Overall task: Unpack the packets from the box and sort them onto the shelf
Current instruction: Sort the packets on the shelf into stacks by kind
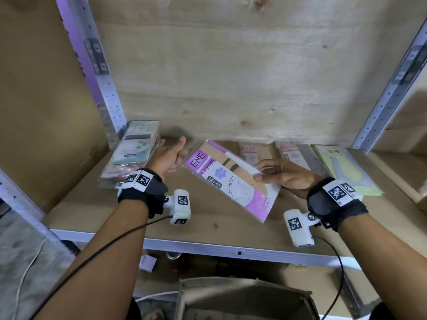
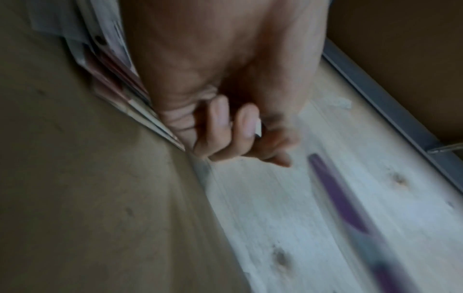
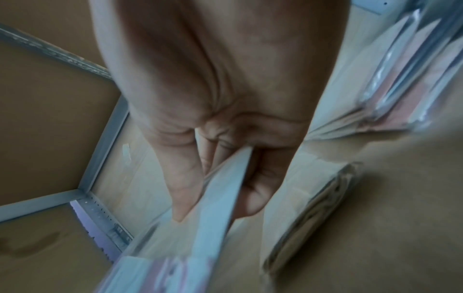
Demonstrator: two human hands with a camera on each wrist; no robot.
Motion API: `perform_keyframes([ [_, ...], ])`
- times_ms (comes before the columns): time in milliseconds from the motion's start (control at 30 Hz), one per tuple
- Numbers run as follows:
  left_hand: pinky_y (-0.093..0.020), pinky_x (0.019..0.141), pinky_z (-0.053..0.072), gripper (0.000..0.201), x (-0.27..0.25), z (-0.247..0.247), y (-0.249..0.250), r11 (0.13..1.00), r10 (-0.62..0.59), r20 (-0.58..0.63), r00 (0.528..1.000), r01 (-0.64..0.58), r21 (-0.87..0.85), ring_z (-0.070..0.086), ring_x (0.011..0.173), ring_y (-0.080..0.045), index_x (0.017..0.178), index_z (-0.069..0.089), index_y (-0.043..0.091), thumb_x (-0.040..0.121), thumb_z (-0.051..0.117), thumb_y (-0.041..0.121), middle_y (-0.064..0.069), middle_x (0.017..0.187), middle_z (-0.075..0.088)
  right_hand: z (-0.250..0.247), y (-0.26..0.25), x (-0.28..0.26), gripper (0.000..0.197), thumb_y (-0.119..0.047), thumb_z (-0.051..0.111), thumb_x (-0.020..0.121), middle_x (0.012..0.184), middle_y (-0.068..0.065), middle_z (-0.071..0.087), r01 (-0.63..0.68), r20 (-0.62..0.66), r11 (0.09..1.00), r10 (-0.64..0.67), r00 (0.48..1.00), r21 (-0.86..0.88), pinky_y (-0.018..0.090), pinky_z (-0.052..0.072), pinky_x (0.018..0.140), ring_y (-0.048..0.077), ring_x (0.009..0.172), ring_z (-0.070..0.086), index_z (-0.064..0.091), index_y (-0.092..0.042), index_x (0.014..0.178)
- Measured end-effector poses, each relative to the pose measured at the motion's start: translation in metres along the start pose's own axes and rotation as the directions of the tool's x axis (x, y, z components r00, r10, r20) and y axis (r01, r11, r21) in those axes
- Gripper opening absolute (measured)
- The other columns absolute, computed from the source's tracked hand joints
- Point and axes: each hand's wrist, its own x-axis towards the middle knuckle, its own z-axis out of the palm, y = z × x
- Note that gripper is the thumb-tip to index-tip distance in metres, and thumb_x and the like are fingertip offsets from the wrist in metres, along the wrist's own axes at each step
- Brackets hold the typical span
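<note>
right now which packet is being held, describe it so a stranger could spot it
On the wooden shelf, look mid-air between both hands. The right hand pinches a tilted pink ENE stocking packet; unlike the packets lying flat behind it, it is lifted off the board.

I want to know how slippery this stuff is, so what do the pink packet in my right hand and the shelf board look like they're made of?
The pink packet, pinched by the right hand, looks like a printed card insert in a clear glossy plastic sleeve: its edges glint, and it stays flat. The shelf board seems to be bare, matte wood or plywood, showing knots and grain, edged with a pale metal rail.
</note>
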Motion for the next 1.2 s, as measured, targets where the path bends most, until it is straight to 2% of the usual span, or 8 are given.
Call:
perform_keyframes([
  [100,-0.023,0.050,0.040,0.053,0.003,-0.007,-0.009,0.998,-0.051,-0.181,0.982,0.055,0.018,0.051,0.050,-0.012,0.119,0.064,0.012,0.099,0.044,0.056,-0.005,0.082,0.073,0.009,-0.007,0.009,0.024,-0.013,0.074,0.084,0.094,0.005,0.077,-0.084,-0.040,0.995,0.081,0.996,-0.060,0.025,0.057,0.071,0.021,0.082,0.071,0.067,-0.010,0.106],
  [233,-0.039,0.080,0.061,0.066,-0.003,-0.011,-0.010,0.981,-0.177,-0.267,0.947,0.193,0.034,0.070,0.087,-0.029,0.139,0.048,0.008,0.098,0.040,0.060,-0.018,0.114,0.066,0.042,-0.007,0.023,0.026,-0.006,0.077,0.081,0.102,0.018,0.071,-0.178,-0.153,0.983,0.182,0.971,0.039,0.039,0.057,0.078,0.029,0.086,0.068,0.061,-0.005,0.102],
  [533,-0.026,0.074,0.058,0.047,-0.036,0.004,-0.004,0.941,-0.316,0.208,0.926,0.278,0.195,0.066,0.107,-0.028,0.138,0.049,0.000,0.099,0.059,0.022,-0.021,0.133,0.060,0.101,-0.016,0.050,0.036,0.008,0.070,0.082,0.117,0.029,0.066,-0.122,-0.326,0.927,0.245,0.913,0.355,0.051,0.056,0.087,0.040,0.099,0.067,0.056,0.007,0.116],
  [667,-0.025,0.069,0.059,0.029,-0.030,0.001,-0.010,0.959,-0.273,0.268,0.924,0.240,0.150,0.069,0.085,-0.020,0.121,0.061,0.000,0.092,0.065,0.000,-0.019,0.115,0.070,0.104,-0.016,0.055,0.041,0.008,0.070,0.082,0.115,0.029,0.066,-0.159,-0.322,0.920,0.281,0.904,0.357,0.049,0.056,0.084,0.038,0.096,0.066,0.056,0.012,0.120],
  [800,-0.020,0.065,0.058,0.021,-0.025,0.002,-0.016,0.962,-0.241,0.253,0.937,0.195,0.193,0.068,0.073,-0.014,0.109,0.065,-0.001,0.089,0.067,-0.004,-0.005,0.084,0.073,0.096,-0.020,0.059,0.012,0.001,0.071,0.082,0.100,0.018,0.068,-0.258,-0.328,0.952,0.300,0.896,0.166,0.044,0.056,0.087,0.032,0.091,0.066,0.063,-0.003,0.089],
  [967,-0.019,0.045,0.055,0.036,-0.015,0.016,-0.018,0.952,-0.187,0.130,0.974,0.147,0.268,0.068,0.062,-0.019,0.120,0.056,-0.011,0.086,0.068,-0.011,-0.027,0.110,0.067,0.089,-0.030,0.063,0.016,-0.016,0.075,0.081,0.067,0.007,0.062,-0.378,-0.375,0.895,0.275,0.885,-0.237,0.027,0.048,0.058,0.020,0.063,0.058,0.063,-0.005,0.077],
  [1100,-0.030,0.069,0.061,0.035,-0.003,0.026,-0.020,0.934,-0.173,0.042,0.984,0.150,0.325,0.069,0.090,-0.033,0.116,0.062,-0.010,0.083,0.071,-0.010,-0.028,0.113,0.068,0.088,-0.031,0.064,0.061,-0.023,0.079,0.078,0.117,0.011,0.064,-0.428,-0.423,0.834,0.268,0.865,-0.347,0.036,0.055,0.089,0.027,0.105,0.065,0.051,-0.006,0.129],
  [1200,-0.036,0.085,0.059,0.026,0.006,0.030,-0.025,0.920,-0.177,0.028,0.984,0.155,0.361,0.070,0.096,-0.033,0.111,0.066,-0.009,0.085,0.070,-0.005,-0.022,0.110,0.070,0.089,-0.035,0.064,0.066,-0.025,0.079,0.079,0.129,0.014,0.057,-0.428,-0.446,0.802,0.229,0.865,-0.418,0.040,0.054,0.096,0.030,0.113,0.062,0.049,-0.004,0.133],
])
